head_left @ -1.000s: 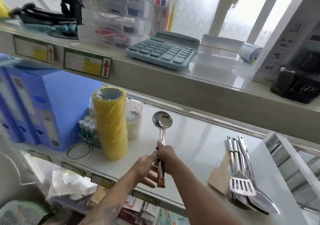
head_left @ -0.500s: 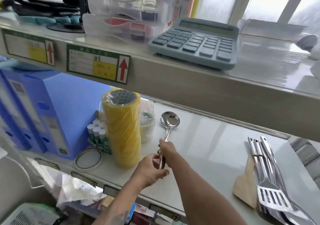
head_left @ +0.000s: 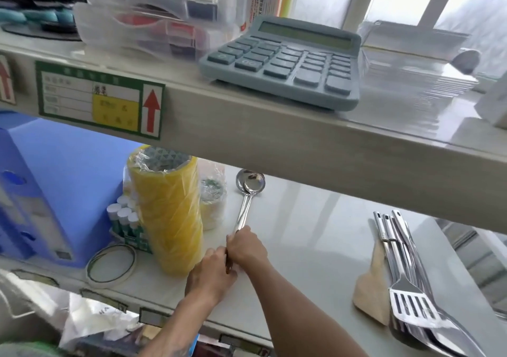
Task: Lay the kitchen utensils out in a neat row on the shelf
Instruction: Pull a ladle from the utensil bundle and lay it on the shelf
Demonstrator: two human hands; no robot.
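Note:
Two steel ladles [head_left: 248, 192] lie stacked on the white shelf [head_left: 315, 247], bowls pointing to the back, just right of the yellow tape stack. My right hand [head_left: 247, 247] is closed around their handles. My left hand [head_left: 211, 274] grips the brown handle ends right below it. At the shelf's right end lies a pile of steel utensils: a slotted turner [head_left: 408, 299] on top of other long-handled pieces, with a wooden spatula [head_left: 373, 293] beside them. Both hands are well left of that pile.
A tall stack of yellow tape rolls [head_left: 167, 214] stands left of the ladles, with a wrapped roll [head_left: 212, 200], glue sticks [head_left: 123, 216], a thin tape ring [head_left: 111, 266] and blue file boxes [head_left: 49, 181] nearby. The upper shelf [head_left: 247, 126] overhangs, carrying a calculator [head_left: 288, 60].
The ladles went from raised and upright to lying flat on the shelf, pushed further back beside the tape stack. My hands followed them. The view moved closer and lower.

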